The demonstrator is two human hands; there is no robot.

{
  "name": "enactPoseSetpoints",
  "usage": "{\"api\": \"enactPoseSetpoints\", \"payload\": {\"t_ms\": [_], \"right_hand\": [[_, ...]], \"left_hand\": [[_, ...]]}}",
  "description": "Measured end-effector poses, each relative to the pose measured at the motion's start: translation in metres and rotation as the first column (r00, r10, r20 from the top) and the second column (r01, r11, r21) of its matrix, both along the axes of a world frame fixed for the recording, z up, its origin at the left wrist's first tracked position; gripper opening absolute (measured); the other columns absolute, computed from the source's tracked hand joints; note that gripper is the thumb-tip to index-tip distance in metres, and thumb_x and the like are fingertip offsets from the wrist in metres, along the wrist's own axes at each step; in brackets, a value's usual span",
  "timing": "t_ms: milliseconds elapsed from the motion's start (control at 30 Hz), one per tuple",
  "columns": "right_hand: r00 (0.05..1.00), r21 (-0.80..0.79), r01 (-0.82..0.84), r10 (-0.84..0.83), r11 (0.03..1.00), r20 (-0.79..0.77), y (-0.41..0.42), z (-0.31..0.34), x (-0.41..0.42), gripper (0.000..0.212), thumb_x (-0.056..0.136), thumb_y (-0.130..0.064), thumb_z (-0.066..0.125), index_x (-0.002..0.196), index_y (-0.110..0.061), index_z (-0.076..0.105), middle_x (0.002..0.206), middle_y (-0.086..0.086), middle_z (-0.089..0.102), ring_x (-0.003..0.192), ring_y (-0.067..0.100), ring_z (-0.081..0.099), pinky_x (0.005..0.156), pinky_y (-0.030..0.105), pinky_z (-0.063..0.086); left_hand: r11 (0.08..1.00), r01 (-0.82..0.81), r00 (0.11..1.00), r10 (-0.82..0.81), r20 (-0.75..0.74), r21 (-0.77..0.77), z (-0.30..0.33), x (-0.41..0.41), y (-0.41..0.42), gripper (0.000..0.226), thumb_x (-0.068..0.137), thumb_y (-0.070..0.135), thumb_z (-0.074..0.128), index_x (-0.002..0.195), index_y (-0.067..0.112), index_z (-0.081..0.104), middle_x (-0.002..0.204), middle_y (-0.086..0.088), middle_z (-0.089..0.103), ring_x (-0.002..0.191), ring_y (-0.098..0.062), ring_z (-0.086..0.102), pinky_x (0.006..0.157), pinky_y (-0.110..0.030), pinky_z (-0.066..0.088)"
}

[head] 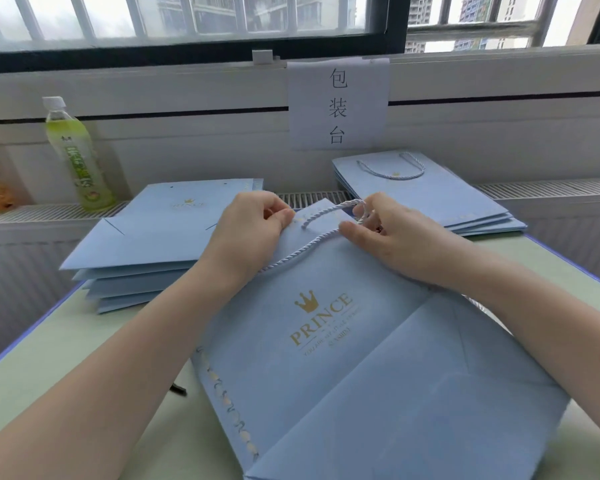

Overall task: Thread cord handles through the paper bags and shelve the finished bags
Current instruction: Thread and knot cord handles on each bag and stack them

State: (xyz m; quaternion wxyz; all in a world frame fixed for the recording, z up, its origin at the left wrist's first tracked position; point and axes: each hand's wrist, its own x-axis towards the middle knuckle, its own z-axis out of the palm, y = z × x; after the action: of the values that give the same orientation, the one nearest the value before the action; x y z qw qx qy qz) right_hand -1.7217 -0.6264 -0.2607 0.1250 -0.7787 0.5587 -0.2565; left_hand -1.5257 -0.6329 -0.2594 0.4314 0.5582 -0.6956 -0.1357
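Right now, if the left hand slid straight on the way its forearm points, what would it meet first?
Probably the right hand: the left hand points up and to the right along the bag, and only a short run of cord separates them. Depth is unclear; it might pass beneath.

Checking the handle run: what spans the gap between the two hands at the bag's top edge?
In the head view, a white twisted cord arcs from the left hand to the right hand, over the blue paper bag.

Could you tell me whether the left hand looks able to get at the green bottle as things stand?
Probably not yet: the left hand pinches the cord; otherwise nothing blocks the green bottle.
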Motion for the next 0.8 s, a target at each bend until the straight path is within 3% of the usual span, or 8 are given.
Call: {"api": "enactPoseSetpoints", "payload": {"t_ms": [100,200,267,333,400,533,667,800], "right_hand": [[0.982,0.266,-0.081,0.031,0.961,0.187,0.004,0.008,-0.002,0.027,0.089,-0.048,0.053,0.095,-0.023,0.060,0.085,-0.010,0.067,0.075,0.007,0.065,0.065,0.025,0.050],[0.942,0.235,-0.088,0.004,0.968,0.336,0.003,0.011,-0.007,0.024,0.090,-0.041,0.057,0.081,-0.020,0.065,0.076,-0.004,0.069,0.065,0.017,0.062,0.061,0.033,0.048],[0.911,0.201,-0.045,-0.042,0.979,0.410,-0.002,0.013,-0.013,0.025,0.091,-0.039,0.057,0.085,-0.017,0.066,0.075,-0.001,0.068,0.061,0.014,0.058,0.058,0.027,0.045],[0.856,0.189,0.023,-0.116,0.982,0.503,-0.007,0.015,-0.021,0.025,0.093,-0.034,0.057,0.086,-0.013,0.066,0.064,-0.004,0.066,0.050,0.007,0.057,0.049,0.016,0.044],[0.765,0.227,0.074,-0.201,0.971,0.611,-0.012,0.015,-0.030,0.024,0.094,-0.029,0.057,0.082,-0.011,0.066,0.057,-0.006,0.064,0.042,0.004,0.056,0.043,0.011,0.042],[0.601,0.287,0.172,-0.331,0.942,0.728,-0.019,0.020,-0.045,0.025,0.094,-0.025,0.056,0.076,-0.009,0.064,0.047,-0.007,0.061,0.037,0.005,0.055,0.036,0.010,0.038],[0.398,0.347,0.214,-0.406,0.913,0.823,-0.024,0.017,-0.057,0.023,0.094,-0.025,0.055,0.095,-0.004,0.064,0.074,0.005,0.062,0.042,0.009,0.058,0.038,0.013,0.040],[0.118,0.395,0.229,-0.429,0.890,0.896,-0.030,0.008,-0.061,0.029,0.094,-0.018,0.048,0.115,-0.002,0.060,0.098,0.010,0.067,0.072,0.023,0.063,0.063,0.028,0.049]], "left_hand": [[0.986,-0.082,0.996,0.087,0.034,-0.148,0.002,0.000,0.004,0.010,0.094,0.020,0.055,0.088,0.018,0.063,0.064,0.008,0.052,0.060,-0.011,0.047,0.057,-0.028,0.033],[0.972,-0.061,0.980,0.101,0.172,-0.227,0.000,-0.002,0.005,0.013,0.092,0.024,0.060,0.103,0.018,0.063,0.080,0.006,0.056,0.089,-0.021,0.050,0.073,-0.028,0.034],[0.961,-0.012,0.955,0.093,0.283,-0.275,-0.003,-0.005,0.004,0.032,0.088,0.024,0.065,0.118,0.017,0.060,0.103,0.000,0.055,0.108,-0.024,0.041,0.085,-0.026,0.030],[0.955,0.087,0.942,0.014,0.336,-0.284,-0.003,-0.009,0.004,0.036,0.086,0.023,0.068,0.120,0.017,0.060,0.114,-0.001,0.053,0.117,-0.022,0.037,0.094,-0.035,0.034],[0.950,0.201,0.931,-0.110,0.349,-0.239,-0.005,-0.013,0.007,0.025,0.087,0.029,0.064,0.110,0.020,0.066,0.113,0.003,0.057,0.119,-0.019,0.040,0.097,-0.043,0.037],[0.922,0.349,0.883,-0.264,0.388,-0.166,-0.009,-0.019,0.010,0.041,0.086,0.047,0.047,0.114,0.024,0.066,0.120,0.010,0.058,0.120,-0.013,0.045,0.102,-0.035,0.036],[0.914,0.342,0.846,-0.198,0.494,-0.219,-0.014,-0.025,0.013,0.064,0.084,0.059,0.029,0.128,0.023,0.058,0.136,0.005,0.051,0.131,-0.012,0.033,0.108,-0.031,0.025],[0.913,0.396,0.773,-0.276,0.572,-0.094,-0.018,-0.034,0.025,0.087,0.069,0.076,0.027,0.144,0.032,0.036,0.153,0.006,0.027,0.139,-0.008,0.011,0.110,-0.021,0.003]]}}
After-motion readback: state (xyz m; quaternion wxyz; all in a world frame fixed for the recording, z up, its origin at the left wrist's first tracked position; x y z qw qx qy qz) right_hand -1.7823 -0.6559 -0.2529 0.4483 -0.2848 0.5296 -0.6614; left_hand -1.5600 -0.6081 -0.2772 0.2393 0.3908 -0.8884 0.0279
